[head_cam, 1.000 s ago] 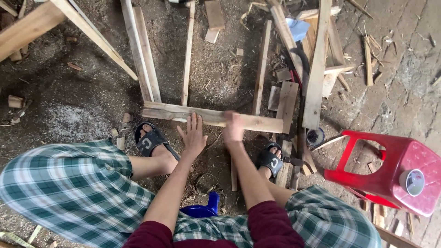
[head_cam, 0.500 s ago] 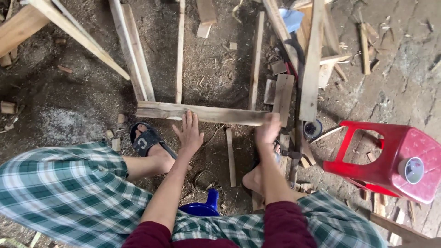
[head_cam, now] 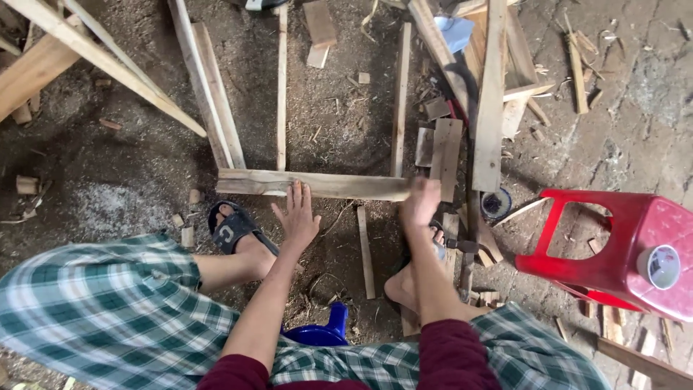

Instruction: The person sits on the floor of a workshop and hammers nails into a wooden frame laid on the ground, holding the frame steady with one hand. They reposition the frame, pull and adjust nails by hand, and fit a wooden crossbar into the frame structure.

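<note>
red stool [head_cam: 613, 249], green checked shorts [head_cam: 101, 318], maroon sleeves [head_cam: 451, 354], blue seat [head_cam: 317, 334]

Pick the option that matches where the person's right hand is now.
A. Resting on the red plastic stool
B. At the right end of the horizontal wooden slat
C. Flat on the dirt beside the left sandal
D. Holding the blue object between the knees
B: the right hand closes over the right end of the horizontal wooden slat, while the left hand lies spread at its near edge.
</note>
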